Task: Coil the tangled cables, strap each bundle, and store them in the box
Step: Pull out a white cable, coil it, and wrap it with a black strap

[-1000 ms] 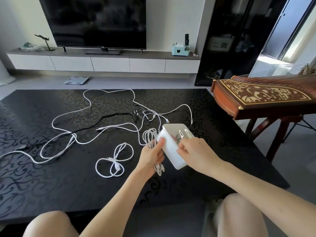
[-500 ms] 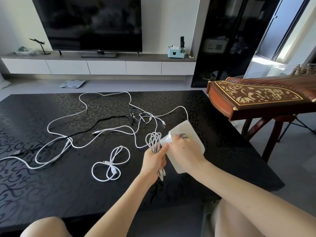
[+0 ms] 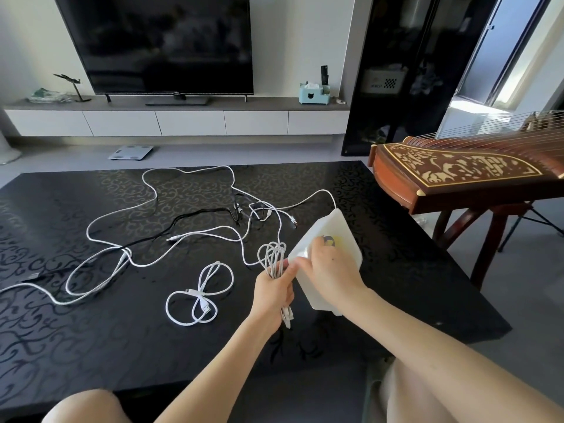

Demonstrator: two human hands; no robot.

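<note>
We see the left hand (image 3: 272, 290) closed around a bundle of white cable (image 3: 272, 254), its loops sticking up above the fist and its loose ends hanging below the wrist side. The right hand (image 3: 329, 268) lies over the white box (image 3: 341, 232), fingers curled down over the box's near left edge, so it grips the box while the box stands tilted above the right part of the black patterned table (image 3: 406, 245). The two hands are close together, fingertips of the right just beside the left thumb; we cannot tell whether they touch. The bundle is just beside the box's left edge, outside it. To the left a small white cable (image 3: 199, 296) lies loosely looped on the table. Beyond it a tangle of long white cables (image 3: 146, 206) sprawls across the tabletop, with a black cable (image 3: 195, 212) running through it. At the right edge a wooden stringed instrument (image 3: 457, 175) stands on its legs beside the table. Against the far wall we see a television (image 3: 158, 41) on a low cabinet (image 3: 183, 122), and a bathroom scale (image 3: 130, 152) on the floor.
</note>
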